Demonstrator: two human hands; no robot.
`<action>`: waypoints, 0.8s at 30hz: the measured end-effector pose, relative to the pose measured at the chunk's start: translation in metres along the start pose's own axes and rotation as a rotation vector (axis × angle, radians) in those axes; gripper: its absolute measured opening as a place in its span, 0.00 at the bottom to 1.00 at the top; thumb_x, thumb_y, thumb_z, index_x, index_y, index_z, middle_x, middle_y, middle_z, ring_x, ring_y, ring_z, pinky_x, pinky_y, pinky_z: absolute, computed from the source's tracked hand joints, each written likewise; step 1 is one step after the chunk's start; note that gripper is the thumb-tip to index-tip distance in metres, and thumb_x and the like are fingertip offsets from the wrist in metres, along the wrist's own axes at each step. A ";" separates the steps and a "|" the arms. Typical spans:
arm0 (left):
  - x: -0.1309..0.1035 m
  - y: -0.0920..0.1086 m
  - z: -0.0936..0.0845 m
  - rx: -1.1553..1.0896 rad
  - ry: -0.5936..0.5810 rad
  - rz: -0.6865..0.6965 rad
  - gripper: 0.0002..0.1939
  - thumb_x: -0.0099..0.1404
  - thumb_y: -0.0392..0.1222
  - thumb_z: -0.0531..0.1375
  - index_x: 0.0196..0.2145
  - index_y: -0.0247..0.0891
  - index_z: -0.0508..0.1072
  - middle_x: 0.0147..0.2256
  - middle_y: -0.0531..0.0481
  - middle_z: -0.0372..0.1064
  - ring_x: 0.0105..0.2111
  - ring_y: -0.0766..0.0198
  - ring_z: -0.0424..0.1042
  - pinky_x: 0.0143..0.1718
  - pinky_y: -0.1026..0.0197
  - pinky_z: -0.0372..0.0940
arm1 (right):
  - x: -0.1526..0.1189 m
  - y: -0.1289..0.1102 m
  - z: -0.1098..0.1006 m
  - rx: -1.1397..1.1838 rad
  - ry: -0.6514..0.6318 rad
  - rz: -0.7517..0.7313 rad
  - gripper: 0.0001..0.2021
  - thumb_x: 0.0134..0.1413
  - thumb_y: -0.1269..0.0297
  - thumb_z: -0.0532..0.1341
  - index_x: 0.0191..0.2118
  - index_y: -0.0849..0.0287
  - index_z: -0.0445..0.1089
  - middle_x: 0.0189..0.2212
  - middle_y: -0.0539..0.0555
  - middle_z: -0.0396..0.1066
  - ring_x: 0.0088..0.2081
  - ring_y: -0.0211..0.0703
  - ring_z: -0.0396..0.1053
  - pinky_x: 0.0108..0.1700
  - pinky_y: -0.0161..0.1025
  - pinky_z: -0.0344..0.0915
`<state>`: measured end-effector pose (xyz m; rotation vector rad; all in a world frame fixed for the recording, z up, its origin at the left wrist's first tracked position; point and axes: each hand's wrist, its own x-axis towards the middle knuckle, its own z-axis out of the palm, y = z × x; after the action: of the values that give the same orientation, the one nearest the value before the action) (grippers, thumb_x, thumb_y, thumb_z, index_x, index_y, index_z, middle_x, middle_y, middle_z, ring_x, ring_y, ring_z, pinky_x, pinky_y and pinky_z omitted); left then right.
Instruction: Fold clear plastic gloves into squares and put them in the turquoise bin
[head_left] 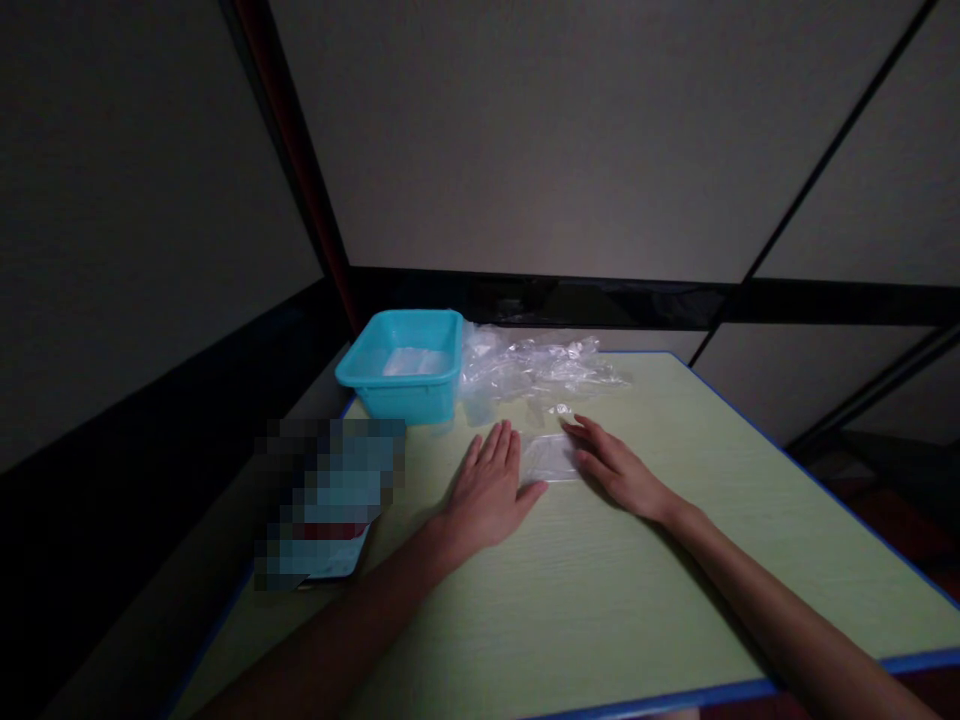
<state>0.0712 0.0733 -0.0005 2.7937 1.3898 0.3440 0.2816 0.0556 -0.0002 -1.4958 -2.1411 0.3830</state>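
A small, flat clear plastic bag (551, 457) lies on the table between my two hands. Flat against the tabletop at the bag's left edge is my left hand (491, 490), palm down with its fingers stretched out and the thumb toward the bag. My right hand (615, 467) rests at the bag's right edge, fingers apart and lightly bent, the fingertips touching or just over the plastic. Behind the hands spreads a loose heap of crumpled clear plastic bags (540, 365).
A turquoise plastic basin (409, 395) stands at the back left, with whitish flat pieces (414, 362) inside. At the left edge lies a pixelated flat object (337, 500). The pale green table (600, 620) has a blue edge and meets a panelled wall behind.
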 end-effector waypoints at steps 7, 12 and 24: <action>-0.002 -0.001 -0.005 -0.020 0.068 0.016 0.34 0.60 0.52 0.53 0.58 0.29 0.51 0.61 0.33 0.39 0.61 0.49 0.38 0.57 0.43 0.41 | 0.011 0.016 -0.008 0.275 0.105 -0.034 0.22 0.50 0.71 0.47 0.54 0.62 0.50 0.40 0.57 0.68 0.44 0.42 0.66 0.50 0.47 0.58; -0.003 -0.005 -0.005 -0.008 0.126 -0.027 0.28 0.60 0.45 0.54 0.56 0.30 0.55 0.61 0.33 0.42 0.61 0.48 0.42 0.57 0.41 0.43 | 0.008 0.009 -0.010 0.327 0.101 -0.031 0.23 0.44 0.73 0.47 0.50 0.61 0.51 0.32 0.53 0.67 0.38 0.41 0.66 0.45 0.45 0.60; 0.001 -0.014 -0.013 -0.325 0.276 0.233 0.22 0.58 0.29 0.49 0.52 0.32 0.59 0.58 0.40 0.50 0.59 0.59 0.47 0.58 0.53 0.50 | -0.023 -0.003 -0.023 0.365 0.007 -0.185 0.08 0.49 0.74 0.50 0.33 0.60 0.64 0.29 0.54 0.64 0.31 0.40 0.64 0.32 0.38 0.61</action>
<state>0.0587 0.0814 0.0107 2.7053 0.9309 0.9005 0.2979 0.0323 0.0155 -1.0857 -2.0470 0.6584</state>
